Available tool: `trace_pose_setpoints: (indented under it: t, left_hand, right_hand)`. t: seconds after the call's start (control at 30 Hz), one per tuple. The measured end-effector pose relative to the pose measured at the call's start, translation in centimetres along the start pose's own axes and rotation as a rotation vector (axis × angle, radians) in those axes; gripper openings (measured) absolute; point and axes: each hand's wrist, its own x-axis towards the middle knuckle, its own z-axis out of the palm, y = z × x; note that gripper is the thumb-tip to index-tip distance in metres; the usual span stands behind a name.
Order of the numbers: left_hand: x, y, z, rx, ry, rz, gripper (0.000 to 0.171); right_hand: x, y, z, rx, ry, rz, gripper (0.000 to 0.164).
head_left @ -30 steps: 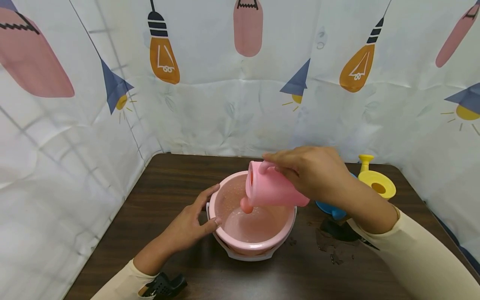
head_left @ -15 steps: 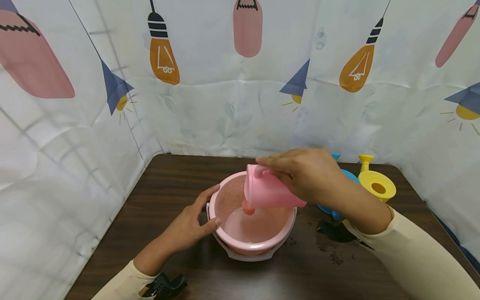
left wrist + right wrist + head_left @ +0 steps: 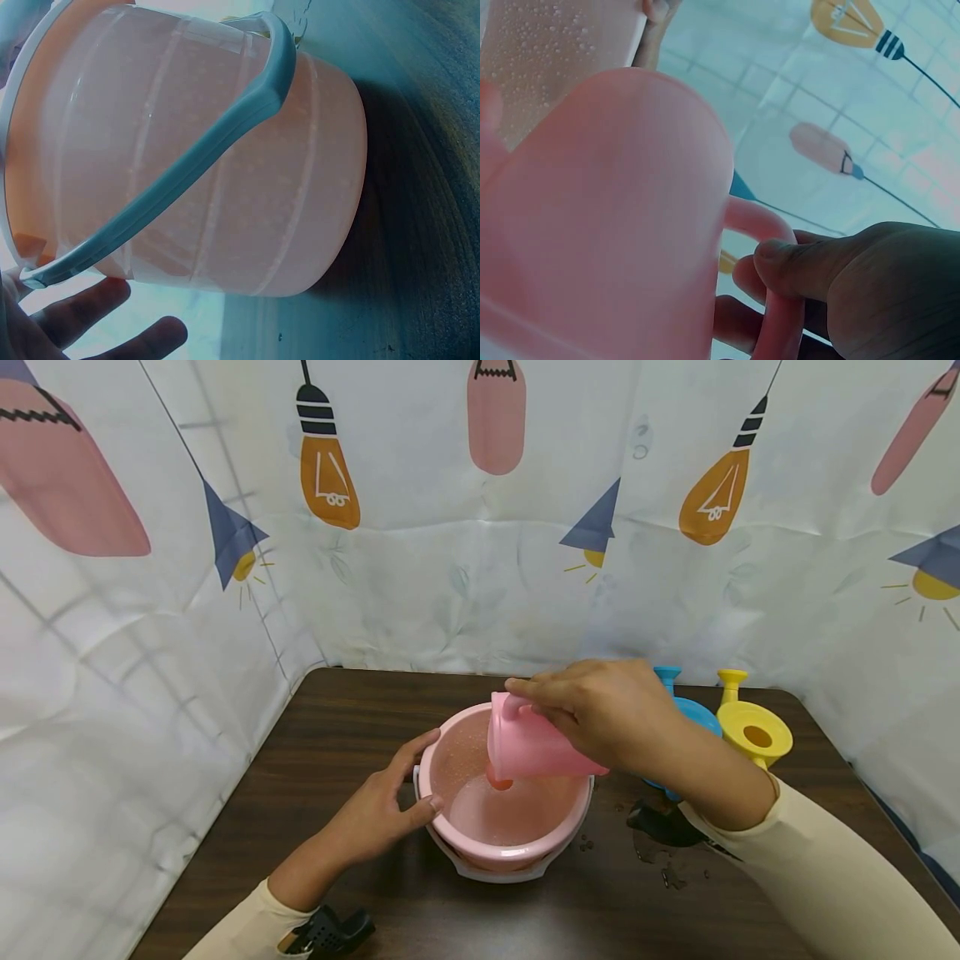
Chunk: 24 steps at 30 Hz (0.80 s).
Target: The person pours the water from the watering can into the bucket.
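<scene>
- My right hand grasps the handle of a pink watering can, thumb and fingers pinched round the loop.
- The watering can lies tilted over on its side in the air, above the right part of the bucket's mouth, its round spout head hanging down inside.
- My left hand grips nothing; its fingers are loosely spread, with thumb and a fingertip touching the left side of the bucket's rim.
- The pink bucket stands upright on the table, drops clinging to its inner wall; its bail hangs down against the outside.
- A black device sits at my left wrist, below the cream sleeve.
- Right of the bucket, wet spots mark the dark wooden table.
- Past my right hand stand a blue watering can, partly hidden by that hand and forearm, and, just beside it, a yellow one.
- Behind the table hangs a white cloth printed with bulbs and lamps.
</scene>
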Motion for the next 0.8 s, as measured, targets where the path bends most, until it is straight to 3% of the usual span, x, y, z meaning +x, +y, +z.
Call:
trace_pose_setpoints:
  t: [0.8]
  left_hand:
    - [0.05,0.10,0.04,-0.002,-0.005,-0.014,0.079]
  right_hand:
    - [-0.16,0.15,-0.13,-0.002,0.009,0.002,0.033]
